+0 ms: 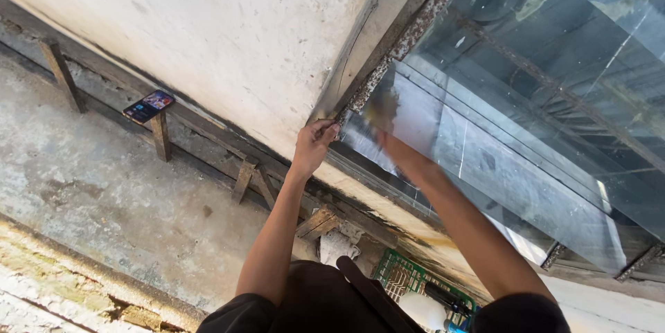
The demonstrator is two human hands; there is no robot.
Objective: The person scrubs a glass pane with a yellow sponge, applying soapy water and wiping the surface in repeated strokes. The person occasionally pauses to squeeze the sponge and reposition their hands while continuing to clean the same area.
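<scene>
- Hands first: I've got two in view, both reaching up to the corner where a rusty metal window frame (415,25) meets the plastered wall (228,28).
- My left hand (313,146) has its fingers curled in at the frame's bottom corner, pinching something small against the rust; I can't tell what it is.
- My right hand (388,129) is smeared with motion blur, pressed on the glass pane (485,167) just beside the left hand; I can't tell whether it's wide, narrow or holding anything.
- The pane sits to the right of the frame, dusty, streaked and reflective, with a rusted bar crossing the glass higher up.
- No labels or signs that I can make out. The nearest thing to packaging is a green plastic crate (402,274) low in the picture, between my arms, with a white rounded object and dark items in it, partly hidden by my own dark clothing.
- One smartphone (148,106) with a lit, colourful screen lies on a wooden ledge (208,129) running along the base of the wall, well apart from both hands.
- Under that ledge I count about five short wooden props, some upright and some leaning.
- Below is a stained concrete floor (104,187) with a crumbling edge at the lower left.
- Nothing stands between my hands and the frame corner.
</scene>
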